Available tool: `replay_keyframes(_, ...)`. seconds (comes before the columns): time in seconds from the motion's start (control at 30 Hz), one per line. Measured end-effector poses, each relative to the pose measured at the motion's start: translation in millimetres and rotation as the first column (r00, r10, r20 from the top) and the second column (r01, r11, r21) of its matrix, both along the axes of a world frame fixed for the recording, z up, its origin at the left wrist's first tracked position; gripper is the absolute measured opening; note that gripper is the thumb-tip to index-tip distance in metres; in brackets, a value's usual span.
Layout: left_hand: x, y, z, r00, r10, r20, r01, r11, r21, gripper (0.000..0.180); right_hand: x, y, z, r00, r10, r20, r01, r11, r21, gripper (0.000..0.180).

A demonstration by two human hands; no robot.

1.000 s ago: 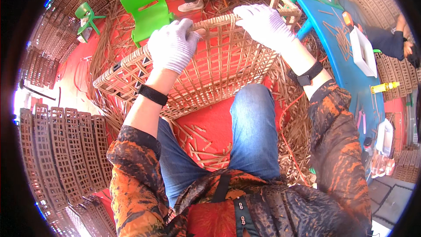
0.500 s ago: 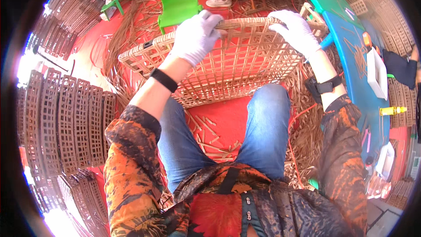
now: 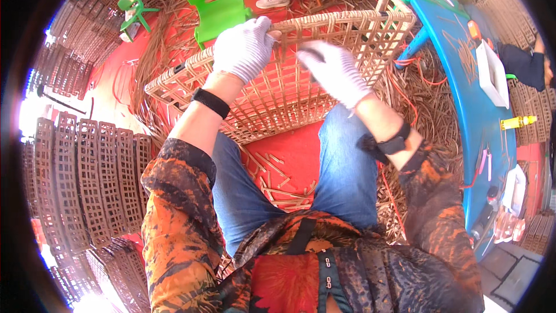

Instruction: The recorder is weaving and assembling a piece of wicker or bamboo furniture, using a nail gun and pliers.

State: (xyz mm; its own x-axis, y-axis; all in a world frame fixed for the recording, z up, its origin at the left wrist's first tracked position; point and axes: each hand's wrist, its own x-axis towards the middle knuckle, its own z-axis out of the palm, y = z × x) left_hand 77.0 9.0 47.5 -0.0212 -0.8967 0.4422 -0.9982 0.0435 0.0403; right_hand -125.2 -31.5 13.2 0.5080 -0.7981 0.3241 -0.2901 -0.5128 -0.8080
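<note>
A large open-weave basket [image 3: 272,108] of tan strips leans in front of my knees, its wrapped rim turned up toward me. My left hand [image 3: 242,50], in a white ribbed glove, is closed on that rim left of its middle, the thumb on the near side. My gloved right hand [image 3: 335,73] is in front of the basket's lattice, just below the rim and to the right of my left hand. Motion smears its fingers, and a dark patch shows between them; whether they hold anything cannot be made out.
Stacked woven baskets [image 3: 87,179] stand at the left. A green chair [image 3: 217,6] is beyond the basket, a smaller green chair [image 3: 134,13] farther left. At the right runs a blue table [image 3: 449,64] with a white tray [image 3: 492,75]. Cut strips [image 3: 278,197] litter the red floor.
My right hand has let go of the rim and moved left and down toward the middle. My left hand keeps its hold. The basket has shifted slightly left and its right end has risen.
</note>
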Motion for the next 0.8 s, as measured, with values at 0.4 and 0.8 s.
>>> replay_keyframes(0.4,1,-8,1,0.999,0.042,-0.007,-0.042,0.999,-0.006,0.026,26,-2,-22,0.997,-0.014,0.073,0.01,0.998,0.054,0.026)
replay_keyframes(0.8,8,-21,4,0.999,0.05,-0.016,-0.049,0.998,0.05,0.031,15,-26,-12,0.991,0.132,-0.031,-0.135,0.986,-0.098,0.023)
